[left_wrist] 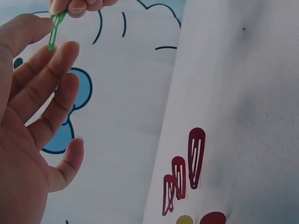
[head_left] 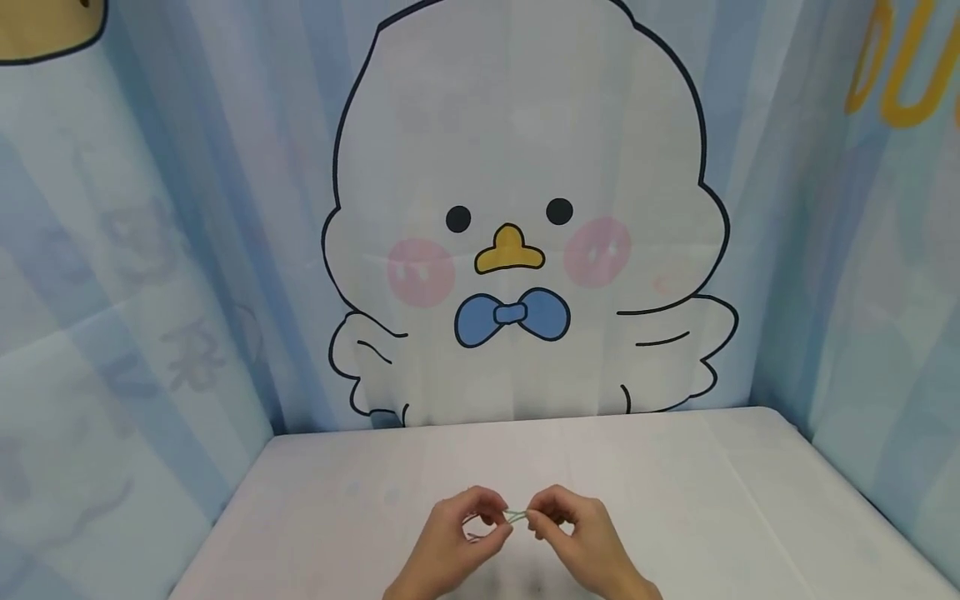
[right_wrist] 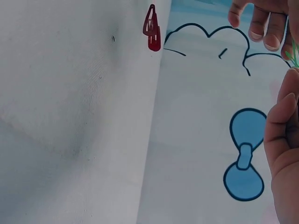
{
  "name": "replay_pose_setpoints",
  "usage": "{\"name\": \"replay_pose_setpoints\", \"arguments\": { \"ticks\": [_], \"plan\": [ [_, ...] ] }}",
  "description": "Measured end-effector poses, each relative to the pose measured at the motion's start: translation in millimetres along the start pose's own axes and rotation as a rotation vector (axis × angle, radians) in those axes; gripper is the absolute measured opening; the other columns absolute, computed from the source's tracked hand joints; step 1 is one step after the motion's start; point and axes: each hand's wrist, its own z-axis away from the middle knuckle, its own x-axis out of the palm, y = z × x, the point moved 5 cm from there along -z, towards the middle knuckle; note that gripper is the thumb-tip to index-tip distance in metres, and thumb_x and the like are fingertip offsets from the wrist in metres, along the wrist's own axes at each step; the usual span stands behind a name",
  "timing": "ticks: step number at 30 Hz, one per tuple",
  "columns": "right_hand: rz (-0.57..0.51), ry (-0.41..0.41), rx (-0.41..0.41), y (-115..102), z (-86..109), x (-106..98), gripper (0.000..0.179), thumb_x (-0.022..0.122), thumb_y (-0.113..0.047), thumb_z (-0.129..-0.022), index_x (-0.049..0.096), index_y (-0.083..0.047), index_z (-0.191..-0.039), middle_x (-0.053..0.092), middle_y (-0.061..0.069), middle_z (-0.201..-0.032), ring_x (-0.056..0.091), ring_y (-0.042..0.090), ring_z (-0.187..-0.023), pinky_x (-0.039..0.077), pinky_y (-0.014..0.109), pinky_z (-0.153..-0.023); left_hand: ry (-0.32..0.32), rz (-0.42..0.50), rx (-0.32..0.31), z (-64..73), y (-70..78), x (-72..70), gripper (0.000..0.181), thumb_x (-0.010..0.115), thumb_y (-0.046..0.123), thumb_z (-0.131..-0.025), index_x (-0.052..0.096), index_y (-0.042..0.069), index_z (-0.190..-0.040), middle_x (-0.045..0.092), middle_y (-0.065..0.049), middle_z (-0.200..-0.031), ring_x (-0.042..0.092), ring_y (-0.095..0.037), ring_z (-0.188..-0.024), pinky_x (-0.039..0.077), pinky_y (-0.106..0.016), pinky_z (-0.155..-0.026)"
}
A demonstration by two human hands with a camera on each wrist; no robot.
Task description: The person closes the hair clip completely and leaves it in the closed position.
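Observation:
A small green snap hair clip (head_left: 516, 516) is held in the air between both hands, over the table. My left hand (head_left: 453, 542) pinches one end between thumb and fingertips; its other fingers are spread in the left wrist view. My right hand (head_left: 588, 537) pinches the opposite end, with its fingers curled. In the right wrist view the green clip (right_wrist: 294, 55) sits at the right edge, its thin arms standing apart. The left wrist view shows the clip (left_wrist: 53, 35) as a narrow frame.
Several dark red hair clips (left_wrist: 196, 158) lie on the white table (head_left: 675, 483), around and beyond the left hand. A yellow round piece (left_wrist: 184, 219) and a red round piece (left_wrist: 212, 218) show at the lower edge. A printed curtain (head_left: 525, 150) hangs behind the table.

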Motion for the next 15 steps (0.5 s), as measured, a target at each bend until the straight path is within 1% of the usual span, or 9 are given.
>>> {"name": "replay_pose_setpoints", "arguments": {
  "ticks": [2,6,10,12,15],
  "plan": [
    [0.002,0.006,-0.016,-1.0,-0.1,-0.2,0.011,0.07,-0.003,-0.093,0.067,-0.013,-0.093,0.068,-0.006,-0.079,0.063,0.009,-0.066,0.054,0.031,-0.058,0.01,0.009,-0.004,0.4,-0.4,-0.1,0.013,0.075,0.011,-0.091,0.068,0.009,-0.102,0.07,0.007,-0.091,0.064,-0.007,-0.083,0.056,-0.038,-0.078],
    [-0.025,0.01,-0.035,-2.8,-0.5,-0.7,0.011,0.069,-0.002,-0.094,0.067,-0.013,-0.094,0.069,-0.003,-0.08,0.064,0.011,-0.066,0.054,0.031,-0.059,0.028,0.022,-0.017,0.4,-0.5,-2.0,0.013,0.075,0.012,-0.091,0.069,0.01,-0.102,0.07,0.01,-0.091,0.065,-0.008,-0.083,0.054,-0.047,-0.081],
    [-0.071,0.009,-0.019,-3.3,0.3,-1.5,0.008,0.068,-0.003,-0.095,0.067,-0.011,-0.095,0.071,0.003,-0.081,0.065,0.013,-0.068,0.055,0.031,-0.062,0.028,0.057,-0.051,0.8,-2.2,-3.3,0.012,0.074,0.014,-0.092,0.069,0.012,-0.102,0.069,0.01,-0.091,0.065,-0.009,-0.084,0.051,-0.058,-0.083],
    [-0.091,0.009,-0.002,-2.8,0.4,-2.2,0.006,0.069,-0.005,-0.095,0.068,-0.01,-0.096,0.071,0.004,-0.082,0.065,0.014,-0.068,0.055,0.031,-0.062,0.03,0.064,-0.049,0.4,-2.7,-3.5,0.011,0.074,0.013,-0.092,0.069,0.012,-0.102,0.068,0.011,-0.09,0.065,-0.009,-0.084,0.05,-0.059,-0.083],
    [-0.122,0.008,0.037,-1.5,0.2,-1.0,0.004,0.071,-0.007,-0.094,0.069,-0.01,-0.096,0.071,0.004,-0.083,0.065,0.014,-0.069,0.055,0.031,-0.062,0.036,0.065,-0.013,1.2,-3.0,-5.0,0.011,0.074,0.011,-0.092,0.068,0.013,-0.101,0.069,0.011,-0.09,0.065,-0.01,-0.083,0.052,-0.054,-0.083]
  ]
}}
